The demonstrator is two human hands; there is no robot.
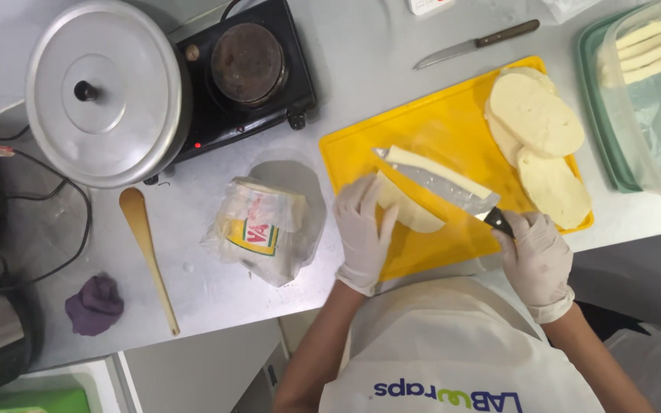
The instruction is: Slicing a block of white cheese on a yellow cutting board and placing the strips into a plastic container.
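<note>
On the yellow cutting board [430, 126] lies a pale white cheese piece [411, 206]. My left hand [363, 229], in a white glove, presses on its left side. My right hand [535, 260], also gloved, grips the black handle of a large knife [441, 182] whose blade lies across the cheese, tip pointing up-left. A thin strip of cheese [437, 171] rests just beyond the blade. Thick oval cheese slices [537, 115] are stacked at the board's right end.
A clear container [652, 99] with cheese sticks sits at right. A second knife [474, 44] lies behind the board. A plastic bag [263, 229], wooden spoon [147, 252], purple cloth [96, 304], lidded pot [105, 92] and black hotplate [248, 69] stand at left.
</note>
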